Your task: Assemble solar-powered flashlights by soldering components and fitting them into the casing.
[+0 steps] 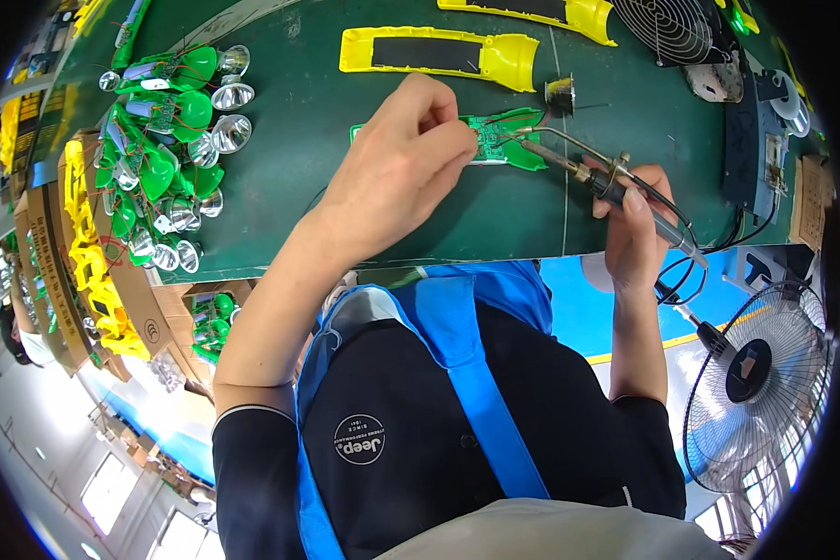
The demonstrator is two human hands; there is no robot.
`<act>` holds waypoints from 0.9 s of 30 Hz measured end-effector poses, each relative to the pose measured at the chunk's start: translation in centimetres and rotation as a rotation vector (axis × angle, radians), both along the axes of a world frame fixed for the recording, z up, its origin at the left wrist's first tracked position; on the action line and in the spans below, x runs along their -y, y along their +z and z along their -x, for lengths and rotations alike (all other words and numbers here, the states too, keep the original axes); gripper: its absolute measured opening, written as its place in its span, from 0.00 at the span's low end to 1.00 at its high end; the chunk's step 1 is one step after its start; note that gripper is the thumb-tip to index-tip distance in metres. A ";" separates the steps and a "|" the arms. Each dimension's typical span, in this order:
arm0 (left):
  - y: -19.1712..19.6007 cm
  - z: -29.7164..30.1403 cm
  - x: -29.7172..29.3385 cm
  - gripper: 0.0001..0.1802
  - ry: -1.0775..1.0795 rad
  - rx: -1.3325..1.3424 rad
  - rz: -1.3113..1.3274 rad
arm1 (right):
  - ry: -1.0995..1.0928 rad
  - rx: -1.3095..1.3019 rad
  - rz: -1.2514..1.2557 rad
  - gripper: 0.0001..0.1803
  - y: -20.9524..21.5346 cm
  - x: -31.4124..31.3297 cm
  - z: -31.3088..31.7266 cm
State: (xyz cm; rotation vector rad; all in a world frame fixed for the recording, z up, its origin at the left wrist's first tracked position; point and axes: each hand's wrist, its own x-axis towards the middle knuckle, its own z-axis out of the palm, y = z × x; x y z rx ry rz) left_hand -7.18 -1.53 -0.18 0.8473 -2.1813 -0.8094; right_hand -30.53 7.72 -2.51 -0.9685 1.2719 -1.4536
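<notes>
On the green-topped bench lies a green plastic lamp housing point(528, 157) with a green circuit board point(488, 140) in it. My left hand point(392, 159) rests over the housing's left part, thumb and forefinger pinched at the board; whatever is between the fingertips is hidden. In my right hand point(639, 224) is a soldering iron point(609, 189), held like a pen, with a thin curved metal feed tube point(579, 145) clamped along it. The iron's tip points left, at the board near my left fingertips. A small reflector cup point(560, 95) sits just beyond the housing, beside thin wires.
Several green lamp housings with silvery reflectors point(231, 133) are piled at the left. Beyond my hands lie yellow housing shells point(439, 56). A round fan grille point(667, 28) and a dark box-shaped device point(751, 154) stand at right; a fan point(756, 373) is below the bench edge.
</notes>
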 end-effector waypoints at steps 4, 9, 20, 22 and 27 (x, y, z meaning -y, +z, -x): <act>1.4 0.7 -0.4 0.07 0.013 0.300 0.044 | -0.005 -0.013 -0.050 0.13 0.5 0.1 -0.1; 2.5 1.8 -0.3 0.05 0.057 0.464 0.018 | 0.051 -0.114 -0.112 0.11 1.0 -0.2 -0.4; 2.7 2.3 -0.1 0.05 0.021 0.562 0.078 | 0.114 -0.202 -0.079 0.11 1.0 0.0 -0.4; 2.8 2.4 -0.1 0.05 0.023 0.570 0.077 | 0.114 -0.234 -0.074 0.10 1.0 0.0 -0.3; 2.8 2.7 -0.2 0.03 0.063 0.588 0.045 | 0.179 -0.337 0.070 0.11 0.1 0.0 0.1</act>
